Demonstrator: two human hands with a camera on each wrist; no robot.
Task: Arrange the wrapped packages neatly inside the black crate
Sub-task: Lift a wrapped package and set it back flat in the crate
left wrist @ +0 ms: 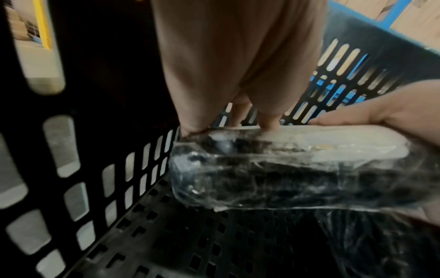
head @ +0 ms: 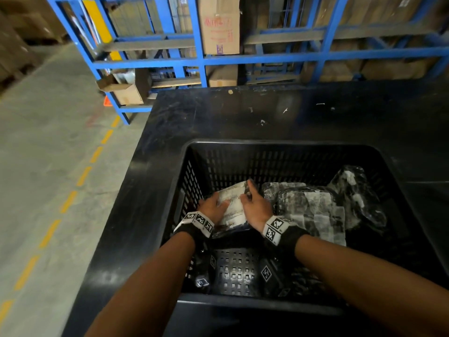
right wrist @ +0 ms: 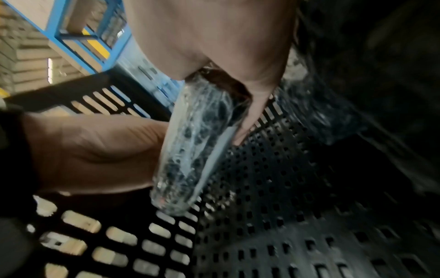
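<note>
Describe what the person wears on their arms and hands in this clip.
Both forearms are bare, with no sleeves, and both hands are gloveless. The left wrist and right wrist each carry a black band with a strip of white squares printed with black fiducial patterns. Black boxy units bearing similar tags hang under each wrist. No rings or watch show.
</note>
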